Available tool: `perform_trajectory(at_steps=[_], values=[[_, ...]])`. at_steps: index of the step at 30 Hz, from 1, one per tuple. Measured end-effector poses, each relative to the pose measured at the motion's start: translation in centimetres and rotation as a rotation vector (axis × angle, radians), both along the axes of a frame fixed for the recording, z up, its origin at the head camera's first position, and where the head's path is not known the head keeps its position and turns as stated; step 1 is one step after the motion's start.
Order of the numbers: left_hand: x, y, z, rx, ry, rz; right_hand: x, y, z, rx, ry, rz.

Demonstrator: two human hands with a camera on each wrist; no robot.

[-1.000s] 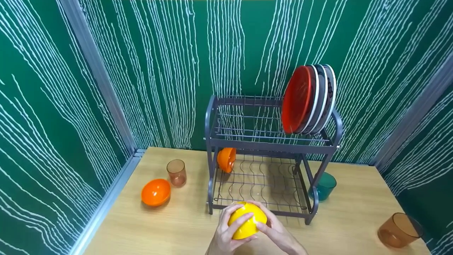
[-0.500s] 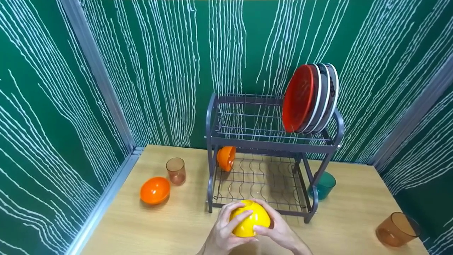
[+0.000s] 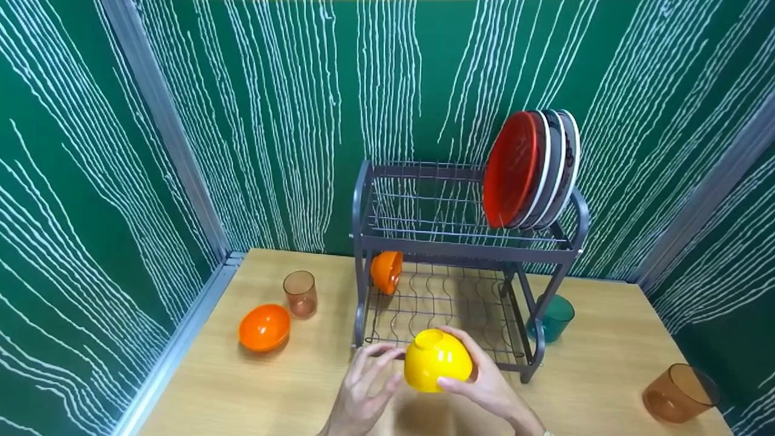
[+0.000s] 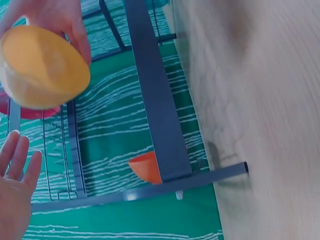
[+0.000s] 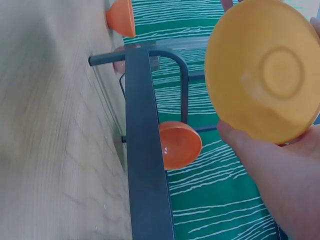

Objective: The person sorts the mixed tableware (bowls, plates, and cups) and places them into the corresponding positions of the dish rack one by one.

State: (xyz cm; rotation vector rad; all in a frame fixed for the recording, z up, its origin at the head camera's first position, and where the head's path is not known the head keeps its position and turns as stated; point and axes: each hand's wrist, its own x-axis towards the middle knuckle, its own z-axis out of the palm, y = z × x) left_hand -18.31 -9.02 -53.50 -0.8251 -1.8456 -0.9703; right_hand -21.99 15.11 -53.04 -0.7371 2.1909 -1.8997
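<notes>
A yellow bowl (image 3: 441, 363) is held in the air, tilted with its base up, in front of the dish rack (image 3: 466, 247). My right hand (image 3: 487, 384) grips it by the right side, thumb toward me and fingers behind. In the right wrist view the thumb lies along the edge of the yellow bowl (image 5: 260, 75). Just left of the bowl is my left hand (image 3: 363, 387), fingers loosely spread and holding nothing. The left wrist view shows a gap between the left hand (image 4: 17, 185) and the yellow bowl (image 4: 45, 67).
An orange bowl (image 3: 386, 272) leans on its side on the rack's lower tier. Several plates (image 3: 514, 172) stand upright at the upper tier's right. Left on the table are an orange bowl (image 3: 264, 327) and a pinkish cup (image 3: 301, 294); right, a green cup (image 3: 556, 318) and an amber cup (image 3: 679, 393).
The left hand has let go of the yellow bowl and drawn back to the left. In the right hand, the bowl has moved slightly right and away from me, turning its base upward.
</notes>
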Motion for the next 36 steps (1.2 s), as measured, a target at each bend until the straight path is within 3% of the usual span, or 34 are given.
perform_trajectory(at_steps=[7,19,24,26,31,33,36], values=[[-0.3,-1.6,-0.8,0.128,-0.065,0.094,-1.3,0.5,-0.3,0.047,0.071,-0.053],[-0.6,-6.3,-1.9,0.376,-0.299,0.392,-2.5,0.4,0.2,0.094,0.042,-0.185],[-0.8,-8.8,-2.9,0.505,-0.316,0.488,-2.4,0.2,1.5,0.090,0.089,-0.178],[-0.5,-9.3,-2.4,0.564,-0.332,0.525,-2.8,0.2,1.3,0.098,0.095,-0.192],[-0.4,-11.2,-2.7,0.718,-0.482,0.616,-4.0,0.5,0.1,0.135,0.089,-0.250],[-0.8,-12.1,-3.7,0.765,-0.547,0.649,-4.2,0.6,0.0,0.141,0.094,-0.256],[-0.9,-13.0,-4.0,0.829,-0.604,0.671,-4.6,0.7,0.0,0.141,0.089,-0.257]])
